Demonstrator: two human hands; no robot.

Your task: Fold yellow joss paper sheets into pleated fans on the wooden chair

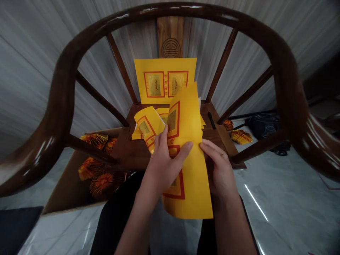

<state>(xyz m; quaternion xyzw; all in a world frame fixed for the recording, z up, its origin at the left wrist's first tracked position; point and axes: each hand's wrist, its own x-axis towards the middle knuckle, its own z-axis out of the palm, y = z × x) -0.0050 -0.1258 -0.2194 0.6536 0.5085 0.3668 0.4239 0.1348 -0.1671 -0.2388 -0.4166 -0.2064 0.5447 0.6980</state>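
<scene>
A yellow joss paper sheet [195,184] with red frames and gold squares is held upright over my lap, its left part curling over. My left hand [166,161] grips it from the left, thumb on the front face and the other fingers partly hidden by it. On the right edge, my right hand [219,164] pinches the paper between its fingertips. Behind, more yellow joss paper [147,124] lies curled on the wooden chair seat [130,150]. Another flat yellow sheet [166,65] leans upright against the chair back.
A dark wooden chair's curved rail [175,6] and posts surround the work. A cardboard box [63,184] at left holds several folded red-and-gold paper pieces [102,183]. A black pen-like item [211,120] lies on the seat. A folded paper fan [241,137] and a dark bag [262,125] are at right.
</scene>
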